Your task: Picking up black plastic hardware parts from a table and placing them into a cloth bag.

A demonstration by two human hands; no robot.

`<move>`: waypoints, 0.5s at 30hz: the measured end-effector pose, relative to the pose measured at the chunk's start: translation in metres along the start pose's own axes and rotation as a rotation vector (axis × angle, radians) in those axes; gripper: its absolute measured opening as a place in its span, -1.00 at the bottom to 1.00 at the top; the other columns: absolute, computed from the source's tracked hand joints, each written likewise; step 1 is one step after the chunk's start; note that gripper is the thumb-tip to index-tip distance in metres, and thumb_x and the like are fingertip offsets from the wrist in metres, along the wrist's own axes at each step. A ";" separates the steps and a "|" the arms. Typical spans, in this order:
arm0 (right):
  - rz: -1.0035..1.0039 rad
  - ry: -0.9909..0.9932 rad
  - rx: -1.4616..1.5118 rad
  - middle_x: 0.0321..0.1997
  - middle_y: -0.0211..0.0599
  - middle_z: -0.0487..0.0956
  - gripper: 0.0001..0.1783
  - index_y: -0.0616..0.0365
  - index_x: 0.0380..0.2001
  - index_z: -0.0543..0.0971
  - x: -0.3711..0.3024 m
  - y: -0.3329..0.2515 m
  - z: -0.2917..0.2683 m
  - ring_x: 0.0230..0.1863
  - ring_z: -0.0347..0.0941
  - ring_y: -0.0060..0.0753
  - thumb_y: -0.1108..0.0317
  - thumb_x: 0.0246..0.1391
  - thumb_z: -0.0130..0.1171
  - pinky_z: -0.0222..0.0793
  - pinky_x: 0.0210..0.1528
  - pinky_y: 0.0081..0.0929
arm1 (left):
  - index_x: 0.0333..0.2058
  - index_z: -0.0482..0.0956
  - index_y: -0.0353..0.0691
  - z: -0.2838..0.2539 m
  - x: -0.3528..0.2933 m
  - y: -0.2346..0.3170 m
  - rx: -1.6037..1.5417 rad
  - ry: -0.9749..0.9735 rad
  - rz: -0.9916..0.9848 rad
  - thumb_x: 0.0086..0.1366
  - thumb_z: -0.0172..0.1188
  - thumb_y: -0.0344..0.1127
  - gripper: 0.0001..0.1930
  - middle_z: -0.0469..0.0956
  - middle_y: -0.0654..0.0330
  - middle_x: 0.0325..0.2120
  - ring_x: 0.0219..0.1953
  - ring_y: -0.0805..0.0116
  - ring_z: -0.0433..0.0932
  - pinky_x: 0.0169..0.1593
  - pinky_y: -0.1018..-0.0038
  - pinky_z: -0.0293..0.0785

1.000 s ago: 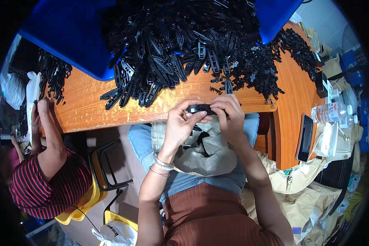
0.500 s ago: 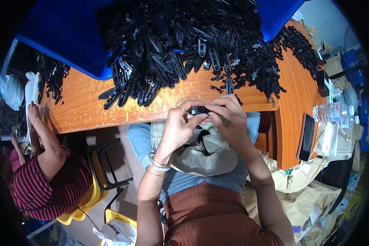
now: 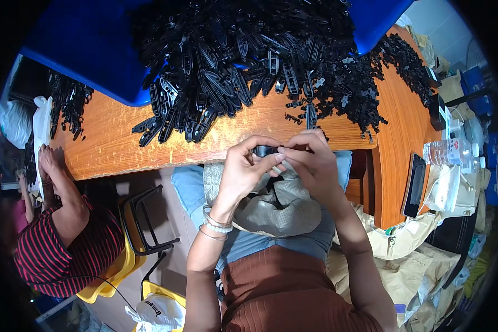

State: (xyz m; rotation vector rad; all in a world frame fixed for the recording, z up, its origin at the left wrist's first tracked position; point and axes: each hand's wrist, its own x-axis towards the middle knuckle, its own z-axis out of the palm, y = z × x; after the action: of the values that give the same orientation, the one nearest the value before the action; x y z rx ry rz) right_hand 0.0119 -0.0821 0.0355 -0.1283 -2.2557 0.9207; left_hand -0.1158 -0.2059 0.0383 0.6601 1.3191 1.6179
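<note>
Both hands meet just off the table's near edge, above my lap. Between thumb and bent fingers, my left hand point(image 3: 245, 166) grips a small black plastic part point(image 3: 265, 150). My right hand point(image 3: 314, 161) pinches at that part's right end; any smaller piece in its fingertips is hidden. Under the hands an open grey woven sack point(image 3: 282, 213) lies on my lap, with dark contents partly showing. Beyond them a big heap of long black plastic parts point(image 3: 216, 83) spills onto the wooden table point(image 3: 110, 135). To its right lies a pile of small black clips point(image 3: 351, 91).
Blue bins point(image 3: 88, 50) stand behind the heap. At the right are a black phone point(image 3: 414, 185) and a clear plastic bottle point(image 3: 448, 151). A person in a striped shirt point(image 3: 74, 249) works at the left, near a black metal chair frame point(image 3: 144, 221). Brown paper bags point(image 3: 404, 276) lie lower right.
My fingers have shifted slightly around the black part, and the right hand has turned a little. The person at the left has moved their hands slightly down.
</note>
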 end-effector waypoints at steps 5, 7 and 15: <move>0.476 0.017 0.331 -0.28 -0.30 0.48 -0.73 0.20 -0.17 0.58 -0.012 -0.014 0.002 -0.33 0.37 -0.50 0.52 -0.02 0.19 0.26 -0.29 -0.58 | -0.32 0.49 -0.34 0.005 -0.007 0.002 0.175 0.095 0.095 0.10 0.21 -0.60 -0.85 0.46 0.41 -0.57 -0.66 0.81 0.27 -0.60 0.78 0.14; 0.569 -0.012 0.454 -0.34 -0.32 0.47 -0.73 0.26 -0.17 0.56 -0.027 -0.016 0.010 -0.41 0.36 -0.56 0.51 0.00 0.18 0.23 -0.34 -0.66 | -0.35 0.49 -0.34 0.005 -0.016 -0.006 0.226 0.112 0.139 0.10 0.21 -0.60 -0.87 0.41 0.45 -0.61 -0.67 0.82 0.22 -0.61 0.76 0.10; 0.412 -0.042 0.480 -0.38 -0.27 0.50 -0.76 0.27 -0.17 0.57 -0.032 -0.009 0.013 -0.51 0.38 -0.56 0.54 0.06 0.10 0.29 -0.44 -0.60 | -0.17 0.53 -0.41 -0.013 -0.033 -0.012 0.099 -0.020 0.034 0.24 0.12 -0.54 -0.82 0.62 0.06 -0.42 -0.38 0.39 0.63 -0.30 0.57 0.57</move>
State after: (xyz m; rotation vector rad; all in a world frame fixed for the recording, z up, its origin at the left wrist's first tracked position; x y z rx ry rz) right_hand 0.0295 -0.1072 0.0171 -0.3662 -2.0120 1.6680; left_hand -0.1085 -0.2412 0.0279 0.7602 1.3870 1.5774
